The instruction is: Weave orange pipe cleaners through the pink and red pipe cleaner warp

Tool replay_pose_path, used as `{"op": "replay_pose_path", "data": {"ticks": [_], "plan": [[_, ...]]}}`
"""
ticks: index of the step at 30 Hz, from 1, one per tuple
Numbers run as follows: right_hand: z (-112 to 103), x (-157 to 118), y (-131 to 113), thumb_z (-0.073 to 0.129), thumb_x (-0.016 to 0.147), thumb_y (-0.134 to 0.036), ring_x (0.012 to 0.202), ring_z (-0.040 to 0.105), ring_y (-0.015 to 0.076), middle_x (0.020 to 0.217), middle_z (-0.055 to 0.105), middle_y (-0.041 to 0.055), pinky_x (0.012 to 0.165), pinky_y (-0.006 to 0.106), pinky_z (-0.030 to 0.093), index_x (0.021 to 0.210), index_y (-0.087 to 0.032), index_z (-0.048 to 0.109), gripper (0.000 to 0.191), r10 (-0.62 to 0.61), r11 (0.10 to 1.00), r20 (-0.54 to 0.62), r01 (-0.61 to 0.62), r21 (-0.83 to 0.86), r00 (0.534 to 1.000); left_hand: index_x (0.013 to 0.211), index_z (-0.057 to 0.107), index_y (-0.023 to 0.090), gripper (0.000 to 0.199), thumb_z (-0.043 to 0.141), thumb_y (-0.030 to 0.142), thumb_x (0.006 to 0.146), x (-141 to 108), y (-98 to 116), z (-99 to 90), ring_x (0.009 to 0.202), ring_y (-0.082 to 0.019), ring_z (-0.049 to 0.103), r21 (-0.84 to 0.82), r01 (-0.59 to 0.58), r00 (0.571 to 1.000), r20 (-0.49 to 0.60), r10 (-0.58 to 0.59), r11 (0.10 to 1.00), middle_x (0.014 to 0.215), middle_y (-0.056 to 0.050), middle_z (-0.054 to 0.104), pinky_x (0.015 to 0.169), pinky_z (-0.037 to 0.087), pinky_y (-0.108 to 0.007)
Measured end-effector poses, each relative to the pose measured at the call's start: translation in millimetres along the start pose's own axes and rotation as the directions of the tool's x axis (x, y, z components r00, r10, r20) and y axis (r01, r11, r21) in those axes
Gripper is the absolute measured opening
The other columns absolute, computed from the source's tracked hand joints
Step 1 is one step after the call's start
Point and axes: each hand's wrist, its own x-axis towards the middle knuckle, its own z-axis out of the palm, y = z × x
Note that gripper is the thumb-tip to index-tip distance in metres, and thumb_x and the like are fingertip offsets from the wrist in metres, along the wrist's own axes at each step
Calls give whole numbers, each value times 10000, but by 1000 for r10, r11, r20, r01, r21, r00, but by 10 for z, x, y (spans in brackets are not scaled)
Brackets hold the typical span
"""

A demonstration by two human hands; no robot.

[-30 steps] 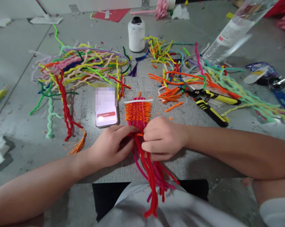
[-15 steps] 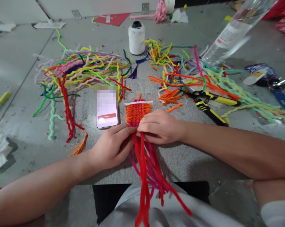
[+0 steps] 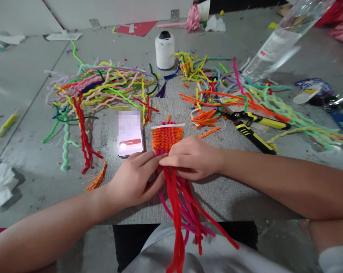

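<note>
A small woven piece of orange and magenta pipe cleaners [image 3: 166, 137] lies flat in front of me, with a white strip [image 3: 168, 126] across its top. My left hand [image 3: 136, 176] and my right hand [image 3: 192, 157] meet at its lower edge, fingers bent and pinched together on the pipe cleaners. Long red pipe cleaners [image 3: 175, 216] run from under my fingers over the table edge towards my lap. Magenta pipe cleaners [image 3: 185, 210] hang down beside them. My fingers cover the exact spot they grip.
A phone [image 3: 130, 140] lies beside my left hand. Pliers [image 3: 254, 127] with black and yellow handles rest at the right near cut orange pieces [image 3: 205, 118]. Behind are a heap of pipe cleaners [image 3: 103, 85], a white bottle [image 3: 165, 51] and a clear plastic bottle [image 3: 276, 45].
The red pipe cleaners' loose ends have swung to the right. My right fingers have shifted slightly left over my left fingertips; both hands stay at the weave's lower edge.
</note>
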Motion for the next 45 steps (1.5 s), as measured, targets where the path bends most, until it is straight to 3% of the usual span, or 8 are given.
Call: {"op": "replay_pose_path", "data": {"ticks": [4,15,24,30,36,45], "plan": [[4,0,-5,467,1027,-228,776,649,150,895,720,45,665,295,430,1172,-172,594,201,-39,999,73,41,-30,997,1096,607,135,180,471,229,1025,5,0,12,712,-193,600,-50,10,1000,29,-8,999,870,-72,638,620,515,-315],[23,-8,28,421,1037,-222,743,611,150,856,693,41,658,294,424,1031,-185,584,167,-9,999,50,11,-41,999,1203,609,120,239,470,164,1014,-22,-20,41,745,-206,621,-53,-7,1000,22,8,999,908,-81,651,641,543,-325],[31,-1,12,491,1072,-304,755,636,130,849,698,27,674,269,431,1013,-191,588,160,9,1000,50,-8,-28,999,1107,635,154,137,557,167,996,-21,-35,86,748,-154,667,-99,44,998,-33,-48,994,885,-37,690,662,539,-250],[44,-6,12,491,1061,-265,769,664,133,869,719,40,675,261,445,1057,-170,579,129,15,1000,8,-15,2,1000,1026,633,170,75,562,167,1006,-26,-43,92,684,-131,647,-73,57,996,-71,-62,996,824,-15,688,615,503,-232],[42,-19,-3,485,1039,-228,730,659,131,853,720,43,643,268,425,1027,-164,577,112,35,999,0,-35,-19,999,1107,617,172,161,512,137,990,-34,-43,48,731,-141,670,-88,66,997,-27,-68,994,872,-24,700,650,528,-242],[27,-9,8,457,1021,-252,713,614,145,844,689,38,620,291,405,1015,-182,571,134,12,999,34,-11,-41,999,1065,583,187,118,489,156,1001,-25,-56,70,787,-153,658,-185,144,990,24,-141,972,934,-44,670,683,533,-258]]}}
